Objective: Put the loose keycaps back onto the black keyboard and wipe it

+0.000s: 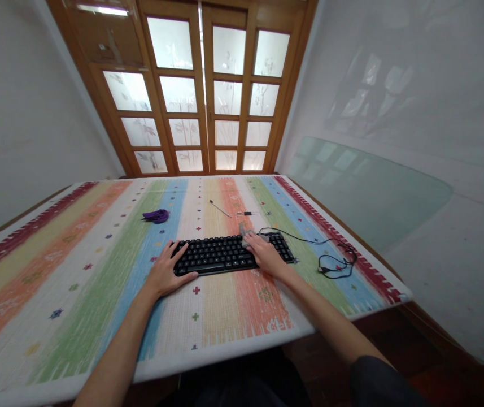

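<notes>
A black keyboard (214, 255) lies flat on the striped tablecloth in front of me. My left hand (168, 270) rests at its left end, fingers spread over the edge, with the thumb along the front side. Over the right part of the keys, my right hand (262, 251) presses a grey cloth (248, 236) down with its fingers. The cloth bunches out past the fingertips toward the back edge. Part of the keys beneath the cloth and the right hand is hidden.
Beyond the keyboard lie a thin stick with a dark tip (220, 208) and a small black-handled tool (247, 213). A purple bundle (156, 216) sits further left. The keyboard's black cable (337, 263) loops on the right. A striped tablecloth (110, 271) covers the table.
</notes>
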Demonstrator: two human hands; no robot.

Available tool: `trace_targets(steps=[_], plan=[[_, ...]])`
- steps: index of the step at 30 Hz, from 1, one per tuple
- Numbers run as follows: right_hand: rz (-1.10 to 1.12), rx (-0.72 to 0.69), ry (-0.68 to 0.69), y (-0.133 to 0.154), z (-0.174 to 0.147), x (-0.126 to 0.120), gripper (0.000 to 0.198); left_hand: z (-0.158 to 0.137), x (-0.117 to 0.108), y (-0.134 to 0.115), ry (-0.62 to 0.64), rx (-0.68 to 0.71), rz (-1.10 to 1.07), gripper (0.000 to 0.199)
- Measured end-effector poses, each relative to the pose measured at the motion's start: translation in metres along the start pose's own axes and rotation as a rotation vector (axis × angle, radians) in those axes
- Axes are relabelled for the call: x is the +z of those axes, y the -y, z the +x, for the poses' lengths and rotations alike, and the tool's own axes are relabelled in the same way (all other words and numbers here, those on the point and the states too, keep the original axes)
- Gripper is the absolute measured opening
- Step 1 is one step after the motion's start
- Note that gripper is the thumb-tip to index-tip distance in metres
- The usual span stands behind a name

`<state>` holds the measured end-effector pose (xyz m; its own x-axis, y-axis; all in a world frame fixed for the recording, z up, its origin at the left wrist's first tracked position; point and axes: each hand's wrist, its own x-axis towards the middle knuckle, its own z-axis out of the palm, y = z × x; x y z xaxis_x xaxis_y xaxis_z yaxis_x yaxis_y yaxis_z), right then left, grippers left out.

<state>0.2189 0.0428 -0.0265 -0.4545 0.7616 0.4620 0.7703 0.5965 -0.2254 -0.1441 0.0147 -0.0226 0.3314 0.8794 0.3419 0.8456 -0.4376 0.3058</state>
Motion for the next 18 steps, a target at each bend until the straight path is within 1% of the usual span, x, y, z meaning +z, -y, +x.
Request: trace_targets(steps=[4,7,9,11,13,15,16,17,18], plan=[[0.047,-0.101,-0.023,0.002,-0.029,-0.005,0.042,0.000,0.001,0.002,0.001,0.007,0.013,0.086],[0.059,-0.160,-0.033,0.004,-0.046,-0.010,0.048,-0.001,0.001,0.002,-0.004,0.011,0.020,0.085],[0.056,-0.192,0.001,0.006,-0.052,-0.017,0.050,-0.001,0.001,0.002,-0.007,0.013,0.022,0.085],[0.023,-0.180,0.084,0.006,-0.055,-0.029,0.049,0.000,0.001,0.001,-0.008,0.015,0.024,0.086],[-0.053,-0.085,0.188,0.005,-0.051,-0.045,0.043,0.000,0.001,0.001,-0.009,0.018,0.027,0.086],[-0.153,0.083,0.263,0.001,-0.040,-0.064,0.034,0.000,0.001,0.001,-0.013,0.018,0.028,0.085],[-0.201,0.170,0.272,-0.002,-0.033,-0.072,0.030,0.000,0.001,0.001,-0.016,0.017,0.029,0.084],[-0.242,0.260,0.254,-0.007,-0.025,-0.080,0.026,0.000,0.001,0.001,-0.017,0.017,0.029,0.084],[-0.271,0.345,0.202,-0.012,-0.016,-0.084,0.026,0.000,0.001,0.001,-0.017,0.015,0.029,0.084]])
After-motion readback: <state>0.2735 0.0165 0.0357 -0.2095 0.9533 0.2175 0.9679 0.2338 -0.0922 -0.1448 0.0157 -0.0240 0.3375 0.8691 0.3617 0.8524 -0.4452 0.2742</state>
